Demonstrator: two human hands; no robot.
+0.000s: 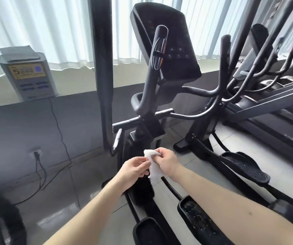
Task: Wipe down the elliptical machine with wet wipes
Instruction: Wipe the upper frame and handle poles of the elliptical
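Both hands meet low in front of the black elliptical machine's dark, tilted console [170,43], well below it and over the machine's base. The left hand [135,167] pinches one edge of a crumpled white wet wipe [154,171]. The right hand [167,160] grips its bunched upper corner, so the wipe hangs between the two hands, clear of the machine.

Below the console and nearer the camera lie the black oval foot pedals [197,218]. Far left of the console, on the window ledge, a grey box-shaped unit [28,75] carries a yellow label with a large "5" and a blue square; the smaller writing is too blurred to read. A black cable runs from it down to a white wall socket [35,153]. No lettering on the console can be read. White pleated curtains [27,29] hang behind the console.
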